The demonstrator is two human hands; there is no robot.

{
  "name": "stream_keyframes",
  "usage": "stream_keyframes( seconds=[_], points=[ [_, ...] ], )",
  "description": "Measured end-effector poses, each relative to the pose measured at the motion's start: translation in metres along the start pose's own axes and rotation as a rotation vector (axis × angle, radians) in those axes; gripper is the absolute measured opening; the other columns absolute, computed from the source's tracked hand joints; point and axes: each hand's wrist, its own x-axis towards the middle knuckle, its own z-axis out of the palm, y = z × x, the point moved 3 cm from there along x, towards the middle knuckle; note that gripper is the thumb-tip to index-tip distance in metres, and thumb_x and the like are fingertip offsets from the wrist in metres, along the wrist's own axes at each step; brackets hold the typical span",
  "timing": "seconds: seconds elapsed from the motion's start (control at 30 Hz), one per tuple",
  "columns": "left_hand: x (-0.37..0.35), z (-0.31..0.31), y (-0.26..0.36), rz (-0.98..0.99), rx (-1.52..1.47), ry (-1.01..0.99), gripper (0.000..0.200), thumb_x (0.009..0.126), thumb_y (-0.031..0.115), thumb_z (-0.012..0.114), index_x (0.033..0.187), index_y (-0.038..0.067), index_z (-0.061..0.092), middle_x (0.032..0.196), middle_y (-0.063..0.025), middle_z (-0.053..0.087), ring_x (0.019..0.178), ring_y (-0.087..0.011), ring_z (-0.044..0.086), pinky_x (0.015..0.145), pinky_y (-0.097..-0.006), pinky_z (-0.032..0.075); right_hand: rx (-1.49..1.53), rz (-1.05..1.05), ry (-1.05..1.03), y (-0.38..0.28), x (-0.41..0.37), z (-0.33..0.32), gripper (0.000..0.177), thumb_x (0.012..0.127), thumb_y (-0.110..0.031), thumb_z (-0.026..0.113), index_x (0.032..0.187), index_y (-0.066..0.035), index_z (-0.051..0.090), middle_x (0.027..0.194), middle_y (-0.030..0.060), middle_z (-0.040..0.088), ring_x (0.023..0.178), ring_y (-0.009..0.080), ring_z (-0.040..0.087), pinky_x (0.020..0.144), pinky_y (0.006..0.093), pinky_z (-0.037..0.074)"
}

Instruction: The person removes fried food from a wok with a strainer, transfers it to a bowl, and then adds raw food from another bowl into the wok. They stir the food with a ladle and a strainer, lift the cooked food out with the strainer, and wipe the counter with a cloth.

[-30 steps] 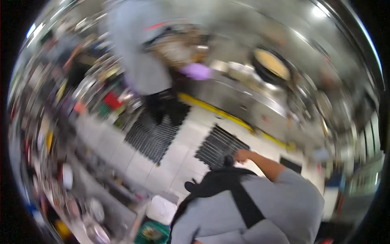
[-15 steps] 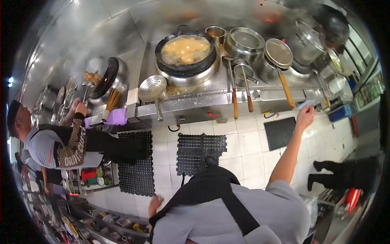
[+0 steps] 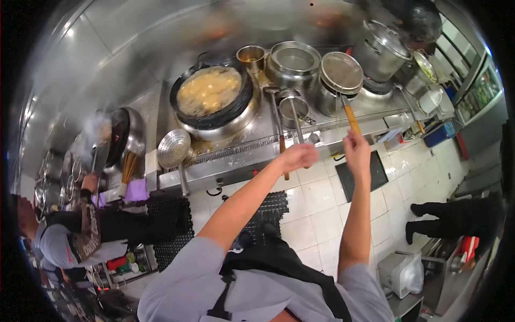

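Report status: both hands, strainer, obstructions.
Left hand blurred, overlapping a ladle handle, hold unclear. Right hand at wooden handle of strainer, grip unconfirmed. Strainer atop pot. Nothing visibly blocking right hand.

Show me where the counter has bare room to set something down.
Bare steel shows on the counter between the wok and the nearest ladle, and a smaller patch in front of the lidded pot, right of the wooden-handled strainer. It is crowded from that ladle to the strainer, where pots stand close.
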Motion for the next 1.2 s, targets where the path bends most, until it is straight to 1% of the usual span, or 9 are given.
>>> stream_keyframes(
  seconds=[0.2, 0.37, 0.5, 0.57, 0.73, 0.83, 0.93, 1.1, 1.2],
  points=[
    [0.148, 0.038, 0.05, 0.039, -0.295, -0.045, 0.03, 0.092, 0.021, 0.057, 0.117, 0.006, 0.051, 0.12, -0.0177, 0.058, 0.107, -0.0323, 0.06, 0.093, -0.051, 0.047, 0.237, 0.268, -0.192, 0.035, -0.095, -0.012, 0.025, 0.091, -0.01, 0.061, 0.109, 0.006, 0.065, 0.082, 0.0098, 0.068, 0.064, 0.0125, 0.062, 0.06, 0.0261, 0.051],
    [0.191, 0.039, 0.054, 0.01, -0.303, 0.027, 0.021, 0.092, 0.018, 0.056, 0.108, 0.006, 0.054, 0.114, -0.0183, 0.058, 0.101, -0.0335, 0.061, 0.087, -0.0492, 0.05, 0.511, 0.674, -0.047, 0.083, -0.102, -0.047, 0.034, 0.098, -0.023, 0.056, 0.116, 0.005, 0.062, 0.084, 0.0069, 0.068, 0.062, 0.0114, 0.061, 0.056, 0.0242, 0.05],
    [0.165, 0.089, 0.069, 0.143, -0.116, 0.072, 0.023, 0.092, 0.02, 0.055, 0.109, 0.004, 0.055, 0.103, -0.0198, 0.06, 0.095, -0.0359, 0.063, 0.085, -0.0502, 0.051, 0.786, 0.676, 0.018, 0.115, -0.076, -0.054, 0.043, 0.1, -0.034, 0.052, 0.126, 0.001, 0.056, 0.091, 0.0074, 0.065, 0.066, 0.0113, 0.06, 0.055, 0.0254, 0.05],
    [0.158, 0.106, 0.061, 0.138, -0.173, 0.187, 0.023, 0.091, 0.02, 0.057, 0.108, 0.005, 0.057, 0.093, -0.0164, 0.061, 0.09, -0.0378, 0.064, 0.088, -0.0522, 0.049, 0.712, 0.651, 0.09, 0.114, -0.059, -0.06, 0.044, 0.101, -0.038, 0.05, 0.127, -0.002, 0.056, 0.092, 0.0059, 0.066, 0.068, 0.0115, 0.061, 0.056, 0.0251, 0.05],
    [0.179, 0.129, -0.005, -0.154, -0.625, -0.063, 0.03, 0.094, 0.022, 0.053, 0.11, -0.003, 0.052, 0.098, -0.0226, 0.062, 0.09, -0.0407, 0.063, 0.089, -0.0563, 0.05, 0.567, 0.558, 0.064, 0.1, 0.019, -0.059, 0.056, 0.097, -0.049, 0.051, 0.125, -0.001, 0.057, 0.082, 0.0039, 0.06, 0.067, 0.0101, 0.059, 0.053, 0.023, 0.046],
    [0.187, 0.132, -0.01, 0.043, -0.45, -0.04, 0.02, 0.09, 0.006, 0.052, 0.105, -0.006, 0.052, 0.092, -0.0205, 0.061, 0.078, -0.0357, 0.065, 0.075, -0.0501, 0.055, 0.304, 0.598, -0.282, 0.12, 0.082, -0.03, 0.062, 0.092, -0.054, 0.057, 0.121, 0.002, 0.06, 0.084, 0.0121, 0.064, 0.068, 0.0136, 0.06, 0.055, 0.0271, 0.049],
    [0.137, 0.137, 0.03, 0.148, -0.142, 0.182, 0.016, 0.084, -0.001, 0.055, 0.1, -0.003, 0.054, 0.078, -0.0125, 0.058, 0.061, -0.0243, 0.062, 0.052, -0.0391, 0.053, -0.114, 0.288, -0.306, 0.156, 0.124, 0.028, 0.071, 0.087, -0.062, 0.058, 0.111, 0.005, 0.06, 0.08, 0.0087, 0.062, 0.054, 0.0142, 0.056, 0.041, 0.0261, 0.041],
    [0.08, 0.113, 0.065, 0.277, 0.152, 0.378, 0.029, 0.08, -0.004, 0.053, 0.109, 0.001, 0.051, 0.067, -0.006, 0.052, 0.047, -0.0165, 0.054, 0.04, -0.0338, 0.045, 0.23, 0.564, -0.351, 0.158, 0.145, 0.071, 0.05, 0.082, -0.017, 0.067, 0.125, 0.006, 0.056, 0.068, 0.0097, 0.058, 0.042, 0.0123, 0.048, 0.035, 0.0303, 0.033],
    [0.038, 0.075, 0.079, 0.341, 0.257, 0.414, 0.039, 0.079, -0.003, 0.057, 0.116, 0.004, 0.048, 0.07, -0.005, 0.051, 0.047, -0.0149, 0.053, 0.04, -0.0324, 0.045, 0.237, 0.377, -0.068, 0.166, 0.14, 0.071, 0.049, 0.081, -0.014, 0.067, 0.125, 0.005, 0.057, 0.062, 0.0064, 0.055, 0.04, 0.0116, 0.044, 0.034, 0.0289, 0.029]
  ],
)
